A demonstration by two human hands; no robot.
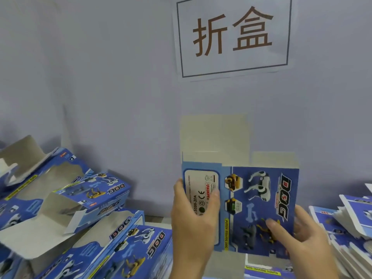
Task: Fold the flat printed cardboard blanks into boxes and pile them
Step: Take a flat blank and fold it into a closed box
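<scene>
Box (259,206): blue, dog print, held upright before me at centre, top flaps open, grey inside showing. My left hand (194,216) grips its left side panel, fingers wrapped over the edge; my right hand (302,238) clasps its lower right corner. Folded boxes (96,214): piled at left. Flat blanks (350,222): stacked at right. Sign (233,35): on the wall behind.

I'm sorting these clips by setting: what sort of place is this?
Probably a packing workstation: a wall sign reading "fold boxes", folded boxes piled left, flat blanks stacked right.
</scene>
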